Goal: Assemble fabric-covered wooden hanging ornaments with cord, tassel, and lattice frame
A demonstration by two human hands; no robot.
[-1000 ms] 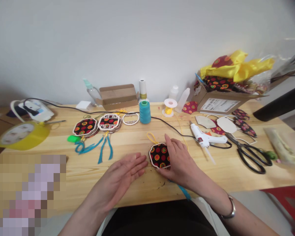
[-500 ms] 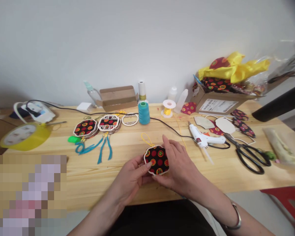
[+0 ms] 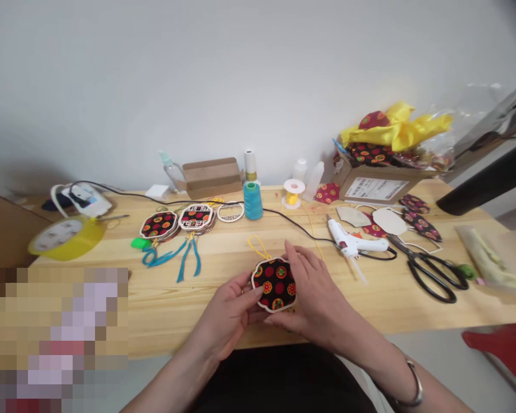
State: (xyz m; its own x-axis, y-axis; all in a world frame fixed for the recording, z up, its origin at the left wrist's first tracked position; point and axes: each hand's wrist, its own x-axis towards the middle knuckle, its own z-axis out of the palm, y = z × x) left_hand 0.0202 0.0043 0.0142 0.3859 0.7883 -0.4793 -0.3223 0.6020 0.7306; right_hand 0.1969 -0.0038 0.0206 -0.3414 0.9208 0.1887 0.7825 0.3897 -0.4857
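A scalloped ornament with dark flowered fabric and a pale rim is between my hands, above the table's front edge. My left hand grips its left side, thumb on the fabric and fingers behind. My right hand is closed around its right side, with the thumb at the lower edge and the fingertips along the upper right. A yellow cord loop sticks out from its top. Behind it stands a teal thread cone. A white glue gun lies to the right.
Stacked ornaments with teal tassels lie at the left, near yellow tape. Black scissors lie at the right, before a fabric-filled carton. A black cable crosses the table. The lower left is pixelated.
The view has shifted slightly, so the left-side items appear farther right. Both hands keep hold of the ornament, which shows a little more of its fabric face.
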